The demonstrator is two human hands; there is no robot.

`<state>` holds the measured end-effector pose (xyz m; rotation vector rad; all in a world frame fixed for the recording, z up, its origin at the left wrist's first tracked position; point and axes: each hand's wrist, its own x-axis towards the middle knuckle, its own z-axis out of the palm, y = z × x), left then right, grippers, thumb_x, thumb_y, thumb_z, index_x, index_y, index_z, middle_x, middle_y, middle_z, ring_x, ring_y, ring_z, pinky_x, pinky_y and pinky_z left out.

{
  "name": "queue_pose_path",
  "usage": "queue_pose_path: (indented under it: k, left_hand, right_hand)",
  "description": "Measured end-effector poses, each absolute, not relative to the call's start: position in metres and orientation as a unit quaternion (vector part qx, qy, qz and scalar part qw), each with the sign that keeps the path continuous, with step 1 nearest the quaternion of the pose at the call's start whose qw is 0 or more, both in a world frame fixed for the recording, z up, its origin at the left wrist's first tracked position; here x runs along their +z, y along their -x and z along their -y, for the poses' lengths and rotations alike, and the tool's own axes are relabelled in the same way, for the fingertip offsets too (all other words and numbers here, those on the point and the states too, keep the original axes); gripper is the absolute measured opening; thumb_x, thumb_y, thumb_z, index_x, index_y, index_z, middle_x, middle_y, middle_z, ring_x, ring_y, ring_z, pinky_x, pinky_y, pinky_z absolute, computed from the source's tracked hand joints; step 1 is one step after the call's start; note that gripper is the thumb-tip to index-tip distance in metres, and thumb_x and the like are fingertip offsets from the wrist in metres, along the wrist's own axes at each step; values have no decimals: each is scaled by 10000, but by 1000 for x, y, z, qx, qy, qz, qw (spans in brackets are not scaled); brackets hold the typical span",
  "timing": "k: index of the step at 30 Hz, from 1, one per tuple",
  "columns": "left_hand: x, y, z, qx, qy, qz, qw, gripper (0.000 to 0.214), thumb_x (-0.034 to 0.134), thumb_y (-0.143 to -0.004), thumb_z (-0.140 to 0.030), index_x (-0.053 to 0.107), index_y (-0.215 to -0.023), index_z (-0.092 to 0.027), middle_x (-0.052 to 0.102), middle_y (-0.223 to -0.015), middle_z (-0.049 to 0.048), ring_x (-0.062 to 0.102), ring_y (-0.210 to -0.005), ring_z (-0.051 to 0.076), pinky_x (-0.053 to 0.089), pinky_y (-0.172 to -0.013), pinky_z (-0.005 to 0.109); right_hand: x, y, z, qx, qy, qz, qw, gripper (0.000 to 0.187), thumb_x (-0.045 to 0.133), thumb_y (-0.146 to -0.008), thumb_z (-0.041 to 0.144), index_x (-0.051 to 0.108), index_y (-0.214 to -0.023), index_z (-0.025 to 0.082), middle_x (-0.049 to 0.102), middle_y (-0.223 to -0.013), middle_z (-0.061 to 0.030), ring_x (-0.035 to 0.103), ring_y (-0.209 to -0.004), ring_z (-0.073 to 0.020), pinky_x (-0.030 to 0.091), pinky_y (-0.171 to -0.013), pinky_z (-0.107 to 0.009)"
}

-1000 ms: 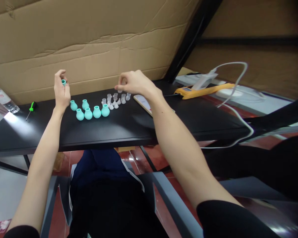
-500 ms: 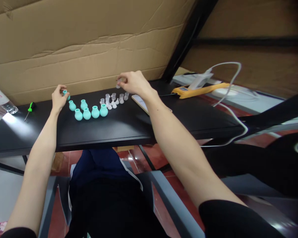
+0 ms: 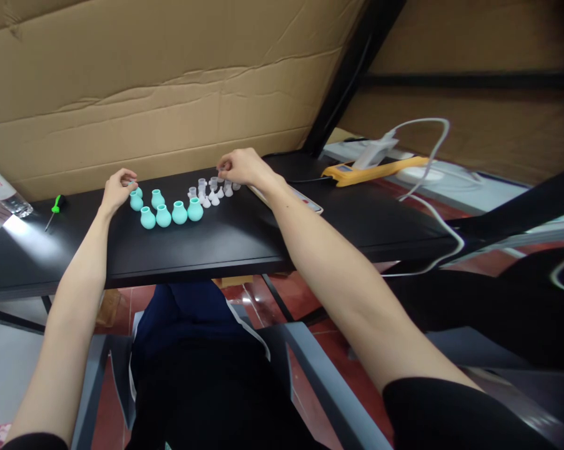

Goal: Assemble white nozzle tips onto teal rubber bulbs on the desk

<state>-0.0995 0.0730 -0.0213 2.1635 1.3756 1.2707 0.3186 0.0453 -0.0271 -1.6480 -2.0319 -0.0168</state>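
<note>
Setting a bulb [image 3: 138,192] down at the far left of its group looks to be the left hand's [image 3: 117,187] step: thumb and fingers are at its top, though I cannot tell whether they grip it or have let go. The right hand [image 3: 245,166] has its fingers curled in a pinch at the far side of the cups [image 3: 202,183], seemingly on 1 more cup, mostly hidden by the fingers; whether that cup touches the table [image 3: 225,240] is unclear.

I count 7 bulbs on the table, mouths up: 4 in a front row and 3 behind, counting the bulb at the left fingertips. Just right of them are the cups, with small white cones [image 3: 215,200] in front and between. The phone [image 3: 307,200] lies partly hidden by the right wrist; the screwdriver [image 3: 54,209] is well apart on the left.

As I judge it, the next move calls for care from each hand: left fingers opening wide enough not to tip the bulb or the 1 just beside it, right fingers coming away straight up, clear of the close-packed cups.
</note>
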Motion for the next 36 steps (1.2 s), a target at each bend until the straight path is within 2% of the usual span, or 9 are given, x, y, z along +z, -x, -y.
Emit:
queue_pose_path:
  k: [6,12,17,20,22,25,29,36]
  left_hand:
    - [-19,96,-68,434,-742,-481,171,229,819,-828,-218,783,-1055,-216,852,-1107,77,817,-1092,265,670,-1119,477]
    - [-16,95,-63,417,-747,-487,175,142,759,-962,-285,819,-1076,-225,860,-1116,79,813,-1117,276,647,-1134,475]
    - [-13,92,-59,403,-751,-493,172,152,744,-1008,-311,829,-1103,-228,865,-1151,90,803,-1134,283,641,-1145,474]
    - [-10,90,-55,394,-753,-499,166,177,740,-1027,-350,831,-1120,-231,869,-1155,85,790,-1129,275,637,-1133,450]
    - [-9,89,-52,376,-761,-506,151,190,754,-1024,-367,837,-1129,-233,873,-1168,83,779,-1113,272,632,-1125,447]
    - [-7,88,-49,352,-770,-515,130,180,758,-1017,-358,848,-1117,-238,874,-1159,76,766,-1079,268,627,-1112,449]
    - [-7,89,-51,353,-775,-509,123,141,763,-996,-313,854,-1077,-241,869,-1096,70,757,-1039,267,630,-1077,448]
    - [-7,92,-55,373,-776,-489,138,89,823,-968,-291,842,-1041,-244,864,-1058,63,770,-1026,269,642,-1081,448]
  right_hand:
    - [-30,-316,-49,-1,624,745,234,284,854,-982,245,978,-1237,241,953,-1185,-108,887,-1230,-390,683,-1167,-508]
    - [-24,-312,-39,18,643,735,215,192,841,-1048,214,976,-1185,198,946,-1171,-140,888,-1245,-369,679,-1177,-458]
    - [-22,-310,-37,23,641,742,194,148,873,-1065,272,978,-1153,217,948,-1114,-112,899,-1176,-351,701,-1157,-468]
    - [-22,-311,-38,26,642,744,185,174,871,-1079,293,979,-1181,202,950,-1147,-133,899,-1180,-347,698,-1161,-461]
    - [-22,-312,-38,29,649,739,182,211,865,-1095,337,979,-1210,202,947,-1187,-152,887,-1228,-368,684,-1189,-491]
    - [-21,-312,-36,25,656,730,191,244,850,-1109,405,977,-1219,228,938,-1236,-164,826,-1381,-437,621,-1285,-612]
    - [-20,-311,-32,34,656,724,211,202,836,-1106,365,970,-1184,235,922,-1242,-190,756,-1475,-507,522,-1345,-759]
    - [-17,-310,-27,48,648,725,229,188,813,-1127,348,944,-1132,212,901,-1198,-208,729,-1477,-531,449,-1350,-812]
